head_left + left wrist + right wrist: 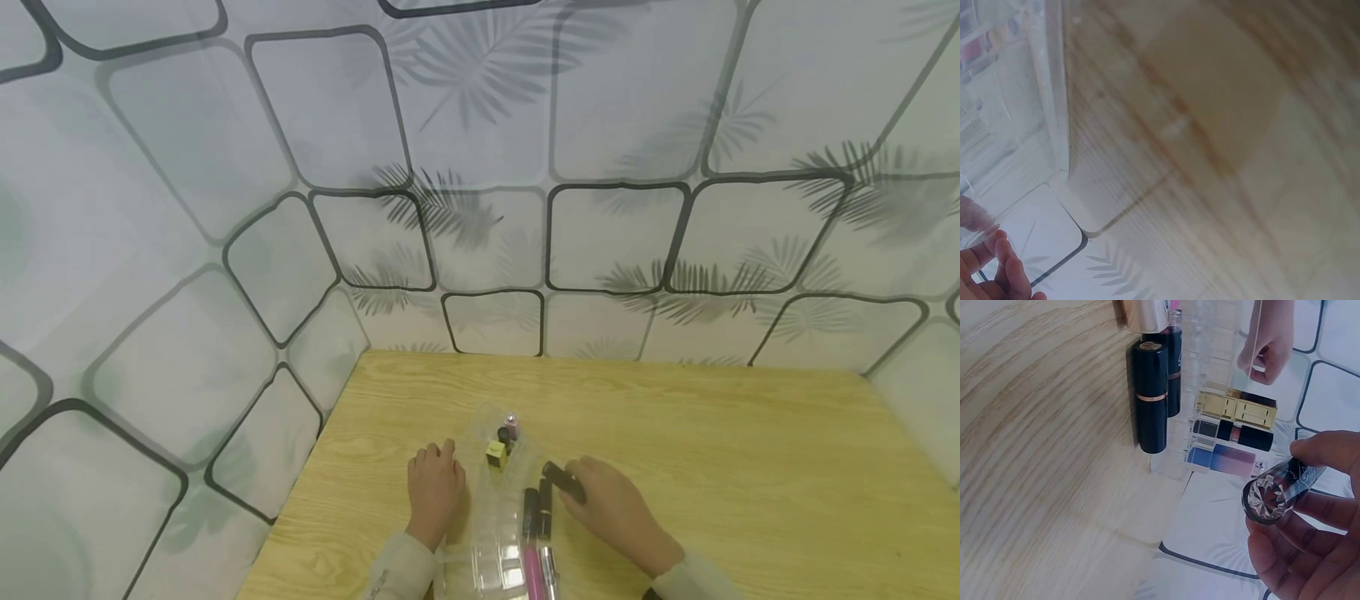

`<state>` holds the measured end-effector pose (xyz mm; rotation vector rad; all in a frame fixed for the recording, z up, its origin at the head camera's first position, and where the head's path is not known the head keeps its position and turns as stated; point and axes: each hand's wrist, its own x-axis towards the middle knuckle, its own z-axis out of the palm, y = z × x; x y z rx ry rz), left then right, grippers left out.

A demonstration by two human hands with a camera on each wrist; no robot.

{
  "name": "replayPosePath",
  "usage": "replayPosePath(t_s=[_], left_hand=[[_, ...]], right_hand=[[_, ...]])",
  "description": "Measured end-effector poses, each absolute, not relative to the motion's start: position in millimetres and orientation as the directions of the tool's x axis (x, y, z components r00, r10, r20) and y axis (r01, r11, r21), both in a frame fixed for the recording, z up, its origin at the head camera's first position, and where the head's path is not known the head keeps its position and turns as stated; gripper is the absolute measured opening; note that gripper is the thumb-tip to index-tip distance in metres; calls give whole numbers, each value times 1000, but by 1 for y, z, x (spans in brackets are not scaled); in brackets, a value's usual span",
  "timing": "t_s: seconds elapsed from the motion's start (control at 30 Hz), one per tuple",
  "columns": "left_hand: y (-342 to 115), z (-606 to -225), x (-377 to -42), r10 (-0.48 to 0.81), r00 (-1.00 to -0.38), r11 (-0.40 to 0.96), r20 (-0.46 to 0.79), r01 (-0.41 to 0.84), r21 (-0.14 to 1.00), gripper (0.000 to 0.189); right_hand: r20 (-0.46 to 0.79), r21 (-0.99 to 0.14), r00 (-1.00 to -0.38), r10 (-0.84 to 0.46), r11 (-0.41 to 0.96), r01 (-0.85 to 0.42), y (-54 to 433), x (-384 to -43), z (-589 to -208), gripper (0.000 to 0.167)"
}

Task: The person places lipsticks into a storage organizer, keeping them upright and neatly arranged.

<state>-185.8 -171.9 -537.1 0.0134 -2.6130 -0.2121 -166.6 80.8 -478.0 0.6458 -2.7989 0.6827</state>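
Observation:
My right hand point(615, 507) holds a black lipstick tube point(1266, 499) with a faceted, gem-like end, raised off the table just right of a clear plastic organizer point(486, 533). On the organizer's left side, my left hand point(435, 492) pinches its see-through wall between thumb and fingers. Three cosmetics stand in the organizer's far end: a gold and black lipstick point(1238, 407), a black tube point(1254, 436) and a pink and blue tube point(1233, 460). Two black lipsticks point(545, 508) lie along the organizer's right side, close to the right hand.
Nearer the body, a magenta tube point(533, 573) and a silver tube point(550, 573) lie beside the organizer. The wooden table point(750, 467) extends to the right. A patterned wall point(615, 242) borders it at the back and left.

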Motion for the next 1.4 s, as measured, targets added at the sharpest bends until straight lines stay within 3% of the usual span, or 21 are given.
replayPosePath(t_s=[0.23,0.53,0.93,1.17,1.4], left_hand=[[-171,-536,-187,-43,-867,987,496,40,156,19],[-176,-535,-186,-42,-886,986,461,38,162,16],[-180,-521,-188,-37,-924,972,382,56,230,17],[-180,-502,-183,-2,-876,971,483,114,211,19],[-158,-456,-169,133,-816,937,563,288,196,23]], right_hand=[[316,-391,-874,-368,789,-473,82,-168,-469,19],[466,-322,-763,-448,717,-618,87,-169,-460,22],[580,-350,-676,-454,611,-710,91,-164,-440,24],[583,-378,-683,-439,598,-707,93,-162,-438,25],[609,-325,-643,-465,593,-737,96,-163,-435,28]])
